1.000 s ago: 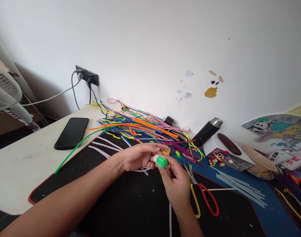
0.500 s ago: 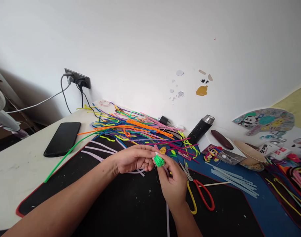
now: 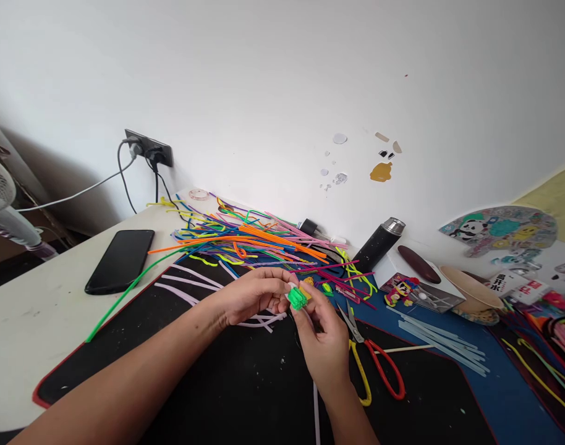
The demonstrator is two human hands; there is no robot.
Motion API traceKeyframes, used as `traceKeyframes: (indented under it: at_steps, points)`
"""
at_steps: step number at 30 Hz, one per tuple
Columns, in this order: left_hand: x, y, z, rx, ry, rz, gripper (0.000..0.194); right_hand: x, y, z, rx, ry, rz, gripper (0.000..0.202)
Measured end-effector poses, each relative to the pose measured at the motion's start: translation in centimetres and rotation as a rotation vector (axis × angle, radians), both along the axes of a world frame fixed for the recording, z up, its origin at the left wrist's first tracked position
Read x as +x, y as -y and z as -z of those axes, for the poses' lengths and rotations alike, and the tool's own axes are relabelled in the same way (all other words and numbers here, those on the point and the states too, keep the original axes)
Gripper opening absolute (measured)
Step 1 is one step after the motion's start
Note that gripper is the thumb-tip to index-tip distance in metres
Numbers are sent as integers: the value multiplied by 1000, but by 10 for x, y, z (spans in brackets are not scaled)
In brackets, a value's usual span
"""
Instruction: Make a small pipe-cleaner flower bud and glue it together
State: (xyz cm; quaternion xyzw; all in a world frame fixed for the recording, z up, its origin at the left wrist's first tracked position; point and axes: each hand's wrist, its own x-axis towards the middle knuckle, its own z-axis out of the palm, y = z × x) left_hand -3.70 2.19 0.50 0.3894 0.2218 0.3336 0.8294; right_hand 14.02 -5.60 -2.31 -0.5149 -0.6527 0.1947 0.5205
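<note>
Between my two hands is a small bundle of bent green pipe cleaner (image 3: 298,298), with a bit of white at its left side. My left hand (image 3: 259,295) pinches it from the left with thumb and forefinger. From the right, my right hand (image 3: 323,324) grips the same bundle, fingers curled around it. A pale lilac pipe cleaner (image 3: 316,411) hangs down beside my right wrist; whether it joins the green bundle is hidden by the hand. Just right of my right hand lie scissors (image 3: 358,334) with partly spread blades and red and yellow handles.
Loose coloured pipe cleaners (image 3: 245,238) are heaped behind my hands. A phone (image 3: 120,262) lies at left. Toward the back right stand a black thermos (image 3: 379,243), a white box (image 3: 394,269) and a small figurine (image 3: 402,292). Pale blue strips (image 3: 442,340) lie on the right.
The green bundle has turned slightly between my fingers, and my hands stay together around it. The whole view has shifted a little.
</note>
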Motion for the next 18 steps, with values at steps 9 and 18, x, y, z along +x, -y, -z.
traceKeyframes:
  at_steps: [9,18]
  points:
    - [3,0,-2,128,-58,-155,26,-2,-1,-1,-261,-209,-84,40]
    - [6,0,1,141,-72,-150,31,-7,-3,-8,-206,-150,-54,25]
